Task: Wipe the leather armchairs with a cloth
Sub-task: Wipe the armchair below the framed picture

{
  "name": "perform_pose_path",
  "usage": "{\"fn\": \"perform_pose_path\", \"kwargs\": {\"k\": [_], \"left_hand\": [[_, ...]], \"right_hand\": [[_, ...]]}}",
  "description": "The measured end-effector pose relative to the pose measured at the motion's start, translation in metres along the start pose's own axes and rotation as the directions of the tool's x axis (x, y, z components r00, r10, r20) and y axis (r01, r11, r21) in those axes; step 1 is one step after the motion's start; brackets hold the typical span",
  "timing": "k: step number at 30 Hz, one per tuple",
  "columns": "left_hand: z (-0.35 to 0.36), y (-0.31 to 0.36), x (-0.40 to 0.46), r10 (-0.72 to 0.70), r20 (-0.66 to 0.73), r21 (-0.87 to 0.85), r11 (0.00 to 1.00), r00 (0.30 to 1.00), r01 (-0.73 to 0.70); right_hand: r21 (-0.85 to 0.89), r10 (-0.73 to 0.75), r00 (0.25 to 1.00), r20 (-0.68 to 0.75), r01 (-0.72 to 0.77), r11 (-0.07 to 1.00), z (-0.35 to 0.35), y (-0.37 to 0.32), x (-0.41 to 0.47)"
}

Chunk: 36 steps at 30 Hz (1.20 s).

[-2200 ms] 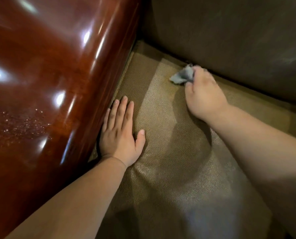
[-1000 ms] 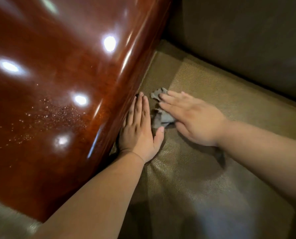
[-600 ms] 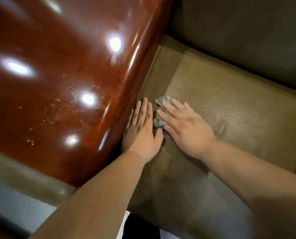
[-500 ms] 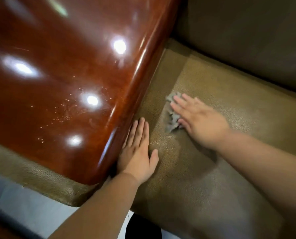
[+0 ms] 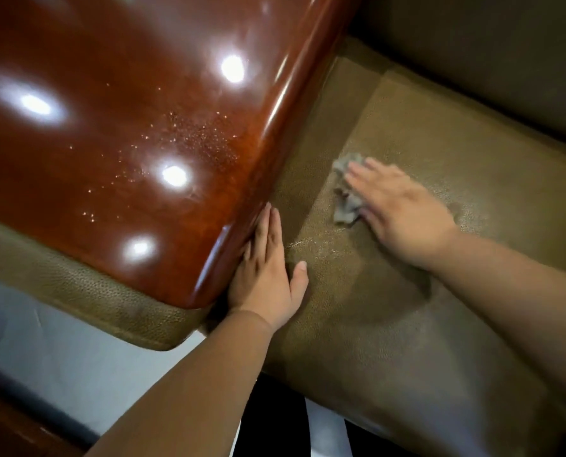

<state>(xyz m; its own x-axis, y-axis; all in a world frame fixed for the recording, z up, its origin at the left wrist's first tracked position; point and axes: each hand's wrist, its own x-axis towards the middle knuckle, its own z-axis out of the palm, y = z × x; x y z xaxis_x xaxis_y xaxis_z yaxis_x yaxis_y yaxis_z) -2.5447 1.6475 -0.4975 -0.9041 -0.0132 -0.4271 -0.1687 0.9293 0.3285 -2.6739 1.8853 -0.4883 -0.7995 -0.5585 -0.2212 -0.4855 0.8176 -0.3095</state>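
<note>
Up close, the armchair seat (image 5: 390, 291) is olive-brown leather with a fine pebbled grain, a flat cushion with a raised seam along its left edge and a smoother, darker backrest (image 5: 489, 51) rising behind it. To the left runs a broad armrest (image 5: 126, 127) of glossy red-brown wood, rounded at its edges, mirroring several bright ceiling lights and speckled with pale dust — below it, a band of the same grained leather wraps the corner.

A small crumpled grey cloth (image 5: 347, 199) lies on the cushion near its left seam, pinned under the straight, spread fingers of the right hand (image 5: 403, 212), which presses it flat, palm down. The left hand (image 5: 268, 268) rests flat on the seat too, fingers together and straight along the base of the wooden armrest, thumb splayed out — it holds nothing. Both forearms are bare.

Pale floor (image 5: 60, 351) shows below the armrest
</note>
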Motion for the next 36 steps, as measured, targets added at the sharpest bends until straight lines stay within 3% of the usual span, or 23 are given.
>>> {"fn": "perform_pose_path", "kwargs": {"k": [2,4,5,7,8,10,11,13,15,17,19,21,23,24,25,27,29,31,32,34,36], "left_hand": [[0.002,-0.004,-0.005,0.015,-0.035,0.008,1.000,0.999,-0.015],[0.001,-0.004,-0.008,0.027,-0.046,0.028,0.999,0.999,-0.025],[-0.001,-0.004,-0.010,0.027,-0.035,0.055,0.998,0.999,-0.026],[-0.002,-0.008,-0.019,0.022,-0.008,0.115,0.993,1.000,-0.021],[-0.001,-0.012,-0.026,0.021,0.008,0.134,0.991,1.000,-0.022],[0.002,-0.025,-0.045,0.034,0.057,0.156,0.987,0.998,-0.042],[0.004,-0.031,-0.054,0.050,0.057,0.167,0.984,0.997,-0.059],[0.008,-0.039,-0.066,0.104,0.024,0.193,0.975,0.994,-0.106],[0.013,-0.043,-0.068,0.136,0.001,0.218,0.967,0.991,-0.133],[0.014,-0.042,-0.068,0.108,-0.012,0.213,0.972,0.994,-0.103],[0.010,-0.038,-0.071,0.055,-0.015,0.201,0.978,0.998,-0.051],[0.007,-0.037,-0.076,0.033,-0.019,0.167,0.986,0.999,-0.029],[0.004,-0.042,-0.082,0.040,0.035,0.134,0.990,0.999,-0.044],[0.004,-0.045,-0.084,0.055,0.058,0.126,0.990,0.997,-0.062],[0.004,-0.049,-0.085,0.075,0.062,0.126,0.989,0.995,-0.082],[0.007,-0.052,-0.084,0.097,0.050,0.146,0.984,0.994,-0.103],[0.014,-0.052,-0.083,0.083,0.036,0.165,0.982,0.996,-0.088],[0.020,-0.049,-0.083,0.049,0.013,0.173,0.984,0.999,-0.050],[0.021,-0.046,-0.083,0.035,-0.008,0.168,0.985,0.999,-0.033],[0.023,-0.036,-0.083,-0.007,-0.047,0.140,0.990,0.999,0.013],[0.020,-0.017,-0.082,-0.080,-0.044,0.117,0.990,0.996,0.084]], "right_hand": [[0.083,0.316,0.943,-0.104,-0.309,0.948,-0.008,0.013,0.005],[0.104,0.444,0.882,-0.156,-0.432,0.896,-0.006,-0.022,0.011],[0.082,0.383,0.909,-0.165,-0.374,0.924,0.001,-0.047,0.010],[0.018,0.045,0.996,-0.071,-0.044,0.999,0.018,-0.096,-0.005],[0.019,-0.120,0.992,0.029,0.120,0.993,0.022,-0.112,-0.014],[0.043,-0.273,0.951,0.143,0.270,0.962,0.016,-0.100,-0.015],[0.026,-0.251,0.957,0.147,0.250,0.968,0.013,-0.085,-0.008],[-0.021,-0.042,0.998,0.053,0.043,0.999,0.008,-0.055,0.012],[0.020,0.227,0.972,-0.058,-0.226,0.974,0.000,-0.046,0.031],[0.039,0.312,0.944,-0.105,-0.310,0.950,0.006,-0.083,0.035],[0.000,0.105,0.992,-0.069,-0.105,0.994,0.019,-0.129,0.012],[0.038,-0.185,0.983,0.024,0.184,0.982,0.027,-0.152,-0.021],[0.083,-0.340,0.933,0.117,0.332,0.940,0.019,-0.135,-0.032],[0.056,-0.348,0.931,0.111,0.343,0.938,0.015,-0.116,-0.029],[0.030,-0.289,0.954,0.077,0.288,0.957,0.013,-0.094,-0.025],[0.036,0.041,0.998,-0.052,-0.039,0.999,0.007,-0.043,-0.017],[0.110,0.397,0.910,-0.120,-0.386,0.916,0.000,-0.006,-0.024],[0.143,0.544,0.825,-0.153,-0.527,0.838,0.013,-0.016,-0.039],[0.128,0.503,0.847,-0.172,-0.487,0.864,0.025,-0.036,-0.051],[0.081,0.239,0.959,-0.150,-0.229,0.970,0.048,-0.082,-0.080],[0.095,-0.002,0.998,-0.066,0.008,0.995,0.060,-0.109,-0.105]]}}
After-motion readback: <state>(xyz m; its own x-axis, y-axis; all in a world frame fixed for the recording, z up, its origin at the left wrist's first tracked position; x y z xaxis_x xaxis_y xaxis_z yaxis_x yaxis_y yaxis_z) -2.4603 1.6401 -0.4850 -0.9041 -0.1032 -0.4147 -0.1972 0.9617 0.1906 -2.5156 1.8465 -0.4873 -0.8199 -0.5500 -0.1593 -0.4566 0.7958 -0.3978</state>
